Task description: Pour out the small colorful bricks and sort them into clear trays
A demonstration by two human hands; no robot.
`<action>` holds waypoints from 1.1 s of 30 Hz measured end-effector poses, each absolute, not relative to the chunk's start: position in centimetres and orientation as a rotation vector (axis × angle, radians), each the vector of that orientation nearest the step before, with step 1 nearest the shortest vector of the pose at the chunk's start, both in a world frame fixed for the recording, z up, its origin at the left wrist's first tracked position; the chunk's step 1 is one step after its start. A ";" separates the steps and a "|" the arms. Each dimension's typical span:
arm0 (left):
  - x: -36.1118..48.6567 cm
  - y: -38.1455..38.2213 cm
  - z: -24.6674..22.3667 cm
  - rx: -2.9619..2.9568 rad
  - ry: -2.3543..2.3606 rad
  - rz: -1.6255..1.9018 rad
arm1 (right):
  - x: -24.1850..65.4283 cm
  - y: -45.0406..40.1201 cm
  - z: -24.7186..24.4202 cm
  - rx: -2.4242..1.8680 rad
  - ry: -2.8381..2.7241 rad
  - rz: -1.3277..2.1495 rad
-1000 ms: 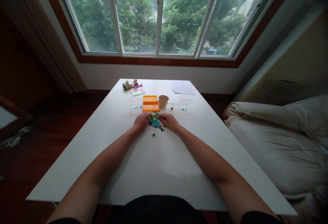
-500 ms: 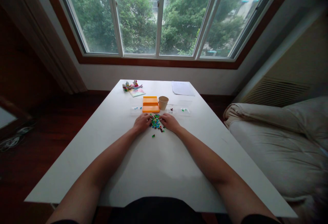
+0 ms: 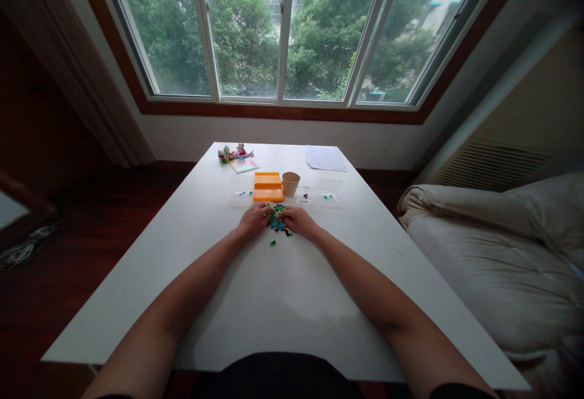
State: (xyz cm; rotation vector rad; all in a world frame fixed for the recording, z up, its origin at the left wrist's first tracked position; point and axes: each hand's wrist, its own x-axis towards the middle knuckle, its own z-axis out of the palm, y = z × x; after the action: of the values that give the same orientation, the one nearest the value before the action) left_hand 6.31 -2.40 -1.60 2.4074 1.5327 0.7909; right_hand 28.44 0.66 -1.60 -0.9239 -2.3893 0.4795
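Note:
A pile of small coloured pieces [image 3: 277,225], mostly green and blue with some yellow and dark red, lies on the white table [image 3: 283,301]. At its left edge rests my left hand [image 3: 254,219], fingers apart and bent toward the pieces, touching the nearest ones. My right hand [image 3: 298,221] reaches over the pile from the right, its fingers stretched out among the pieces and covering some of them. Nothing held shows in either hand, though the fingertips are small in view. A few pieces [image 3: 272,243] lie loose in front of the pile.
Just behind the pile are an open orange case [image 3: 268,194] and a brown paper cup [image 3: 291,185]. Clear trays flank them, a left tray [image 3: 237,201] with blue bits and a right tray [image 3: 334,202] with green. Small figures [image 3: 241,149] and papers [image 3: 325,159] lie at the far edge.
My right hand has moved left, so its fingers now reach over the pile instead of beside it. My left hand stays almost in place.

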 end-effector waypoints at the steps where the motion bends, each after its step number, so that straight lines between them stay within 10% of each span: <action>1: 6.3 -2.4 -1.6 2.407 1.526 0.789 | 28.4 0.7 -1.7 -0.889 -2.374 0.531; 33: 7.4 -3.6 -0.5 2.455 1.379 0.791 | 30.9 2.6 -2.4 -1.164 -1.969 0.486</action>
State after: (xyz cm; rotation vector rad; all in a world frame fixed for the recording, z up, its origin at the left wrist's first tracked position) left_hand 7.40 -3.63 -0.45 2.4554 1.3790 0.7910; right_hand 30.86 2.64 -2.41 -1.1643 -1.9691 0.4863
